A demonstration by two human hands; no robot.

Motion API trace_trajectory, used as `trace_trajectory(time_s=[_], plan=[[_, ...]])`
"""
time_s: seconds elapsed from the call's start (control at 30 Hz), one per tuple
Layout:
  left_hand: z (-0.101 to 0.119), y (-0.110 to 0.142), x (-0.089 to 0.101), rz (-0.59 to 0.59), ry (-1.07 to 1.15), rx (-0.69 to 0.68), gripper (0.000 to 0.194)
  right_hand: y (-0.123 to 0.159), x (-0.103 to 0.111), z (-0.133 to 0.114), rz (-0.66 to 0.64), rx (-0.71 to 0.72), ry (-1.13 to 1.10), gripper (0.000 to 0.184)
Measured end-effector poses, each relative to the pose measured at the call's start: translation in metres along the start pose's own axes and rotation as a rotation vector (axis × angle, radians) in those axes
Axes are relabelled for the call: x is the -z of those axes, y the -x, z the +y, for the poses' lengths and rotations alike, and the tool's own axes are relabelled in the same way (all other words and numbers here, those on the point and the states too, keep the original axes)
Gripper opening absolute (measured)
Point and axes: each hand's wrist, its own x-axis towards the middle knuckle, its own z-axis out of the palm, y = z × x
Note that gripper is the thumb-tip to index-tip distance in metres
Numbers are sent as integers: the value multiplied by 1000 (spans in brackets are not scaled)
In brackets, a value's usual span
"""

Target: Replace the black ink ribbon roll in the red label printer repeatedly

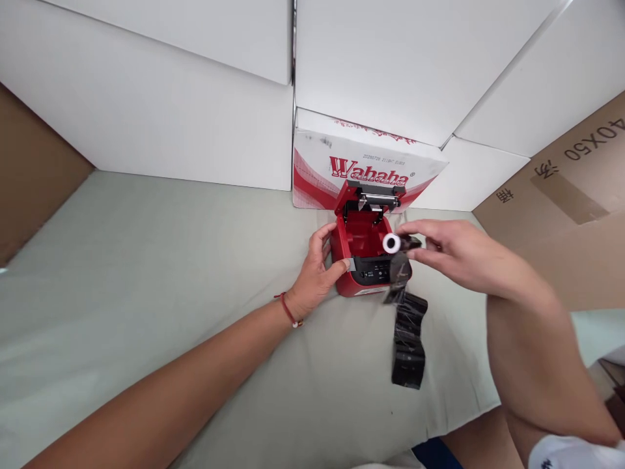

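A small red and black label printer (346, 284) stands with its lid (375, 197) raised, so the red inside shows. My left hand (317, 273) grips its left side, fingers along the wall and thumb on a grey tab at the front corner. In my right hand (446, 251), thumb and fingers pinch a small roll of black labels (410, 243) with a white core facing left. This roll is over the printer's right side, above the rim. From it a black strip (409, 345) runs down past the printer's front and lies folded in waves on the cloth.
A pale green cloth (195, 247) covers the surface. Behind the printer is a white and red Wahaha carton (317, 156), with white boxes (195, 98) stacked around it. Brown cardboard boxes stand at the left (39, 169) and right (581, 241).
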Motion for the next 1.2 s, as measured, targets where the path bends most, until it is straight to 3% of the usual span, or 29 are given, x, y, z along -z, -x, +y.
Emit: trace_trajectory(time_s=[0.1, 0.17, 0.27, 0.37, 0.47, 0.67, 0.83, 0.93, 1.0, 1.07, 1.2], plan=[[2, 8, 0, 70, -229, -119, 65, -29, -28, -6, 12, -33, 101, 42], [6, 15, -1, 100, -428, -292, 59, -41, -40, -9, -23, -67, 172, 45], [12, 25, -5, 6, -637, -645, 63, -52, -49, -11, -29, -91, 235, 45], [15, 31, -11, -130, -756, -826, 64, -59, -53, -11, -18, -91, 231, 46], [17, 33, -16, -184, -821, -839, 66, -66, -57, -9, -12, -78, 193, 48], [23, 33, -19, -127, -961, -877, 55, -80, -70, -3, 19, -85, 127, 46], [24, 33, -18, -138, -949, -833, 63, -60, -59, -3, 107, 27, -32, 28], [22, 33, -19, -92, -974, -893, 53, -38, -39, -4, 331, 76, -171, 28], [21, 33, -21, -53, -996, -947, 43, -35, -30, 1, 553, 89, -144, 36], [20, 33, -22, -38, -1001, -971, 40, -43, -31, 11, 678, 134, -41, 44], [18, 37, -22, -87, -936, -923, 50, -70, -44, 30, 531, 239, 59, 56]])
